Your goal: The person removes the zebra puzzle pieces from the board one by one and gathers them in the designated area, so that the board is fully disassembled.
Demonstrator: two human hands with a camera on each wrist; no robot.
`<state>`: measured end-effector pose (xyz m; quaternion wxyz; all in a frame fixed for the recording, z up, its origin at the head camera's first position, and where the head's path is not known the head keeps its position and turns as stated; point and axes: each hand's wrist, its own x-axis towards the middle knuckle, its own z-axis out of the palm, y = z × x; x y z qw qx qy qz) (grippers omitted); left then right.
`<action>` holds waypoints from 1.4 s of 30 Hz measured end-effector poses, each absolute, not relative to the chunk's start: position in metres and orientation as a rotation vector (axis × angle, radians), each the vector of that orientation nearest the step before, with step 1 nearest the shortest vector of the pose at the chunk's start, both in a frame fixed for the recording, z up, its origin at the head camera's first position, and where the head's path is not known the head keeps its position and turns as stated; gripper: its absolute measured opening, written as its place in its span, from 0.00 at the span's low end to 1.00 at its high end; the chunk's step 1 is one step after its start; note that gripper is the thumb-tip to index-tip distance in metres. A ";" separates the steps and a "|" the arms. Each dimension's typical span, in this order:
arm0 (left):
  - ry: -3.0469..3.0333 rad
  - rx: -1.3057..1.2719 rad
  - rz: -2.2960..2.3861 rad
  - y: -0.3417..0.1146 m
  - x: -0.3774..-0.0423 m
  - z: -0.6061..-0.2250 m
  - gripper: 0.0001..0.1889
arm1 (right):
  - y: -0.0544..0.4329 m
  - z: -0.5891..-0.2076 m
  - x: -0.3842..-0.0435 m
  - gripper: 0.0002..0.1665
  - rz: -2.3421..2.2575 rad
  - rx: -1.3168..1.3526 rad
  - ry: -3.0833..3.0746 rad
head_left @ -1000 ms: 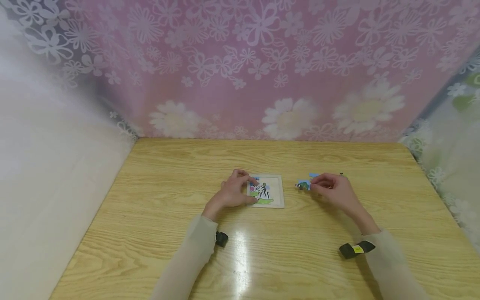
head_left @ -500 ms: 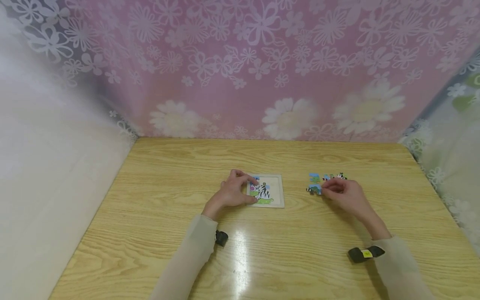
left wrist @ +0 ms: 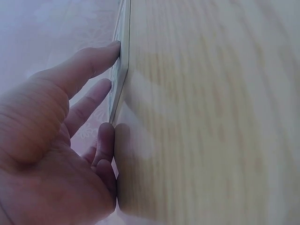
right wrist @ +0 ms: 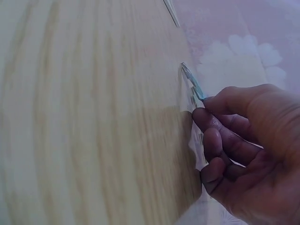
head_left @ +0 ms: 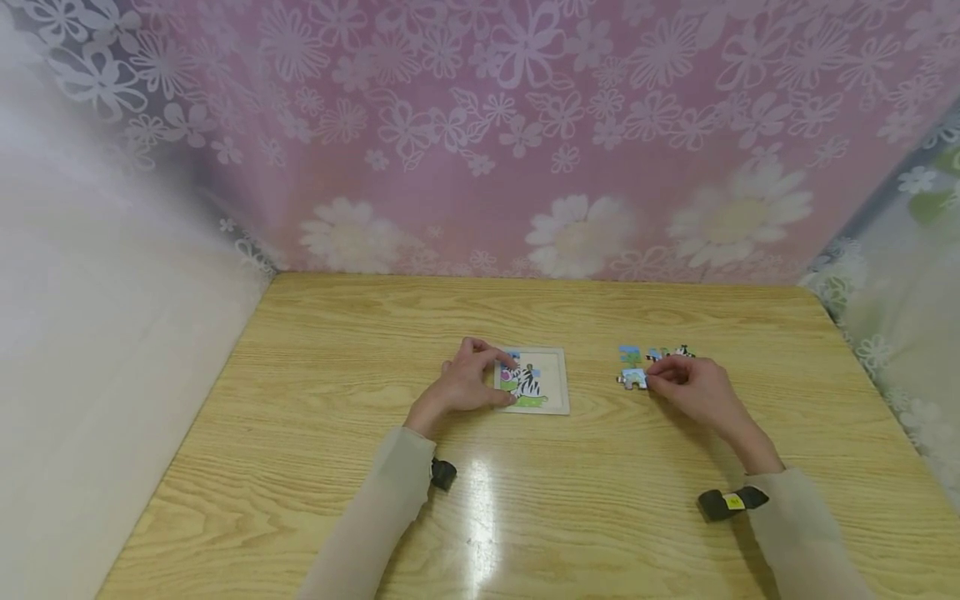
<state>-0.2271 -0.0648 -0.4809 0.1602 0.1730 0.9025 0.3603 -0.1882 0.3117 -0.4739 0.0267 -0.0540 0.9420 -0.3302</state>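
A square puzzle board [head_left: 556,383] with a pale frame lies on the table, partly filled with a zebra picture on its left side. My left hand [head_left: 467,382] rests at its left edge, thumb and a finger pressing on top; in the left wrist view that thumb [left wrist: 96,60] touches the board's face. To the right, my right hand [head_left: 693,390] pinches a blue puzzle piece [head_left: 632,379] between thumb and forefinger. The right wrist view shows this piece [right wrist: 192,80] edge-on, tilted, one end raised off the table.
Just behind the held piece lie a blue-green puzzle piece [head_left: 629,356] and other loose pieces [head_left: 685,352], partly covered by the right hand. The wood-grain table [head_left: 360,333] ends at a pink flowered curtain [head_left: 465,167].
My right hand has moved right with the pinched piece, closer to the loose ones, then nearly stopped while the piece's tilt changed. The left hand has stayed on the board.
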 end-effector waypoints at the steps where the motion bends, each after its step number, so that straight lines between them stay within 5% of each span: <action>1: 2.578 0.495 1.028 -0.065 -0.227 -0.481 0.24 | 0.312 -0.474 -0.188 0.12 -1.018 -0.170 2.912; 18: 2.579 0.496 1.023 -0.065 -0.226 -0.478 0.24 | 0.310 -0.477 -0.189 0.11 -1.051 -0.220 2.972; 42: 2.575 0.482 1.023 -0.064 -0.227 -0.476 0.23 | 0.230 -0.480 -0.207 0.08 -1.223 -0.487 2.856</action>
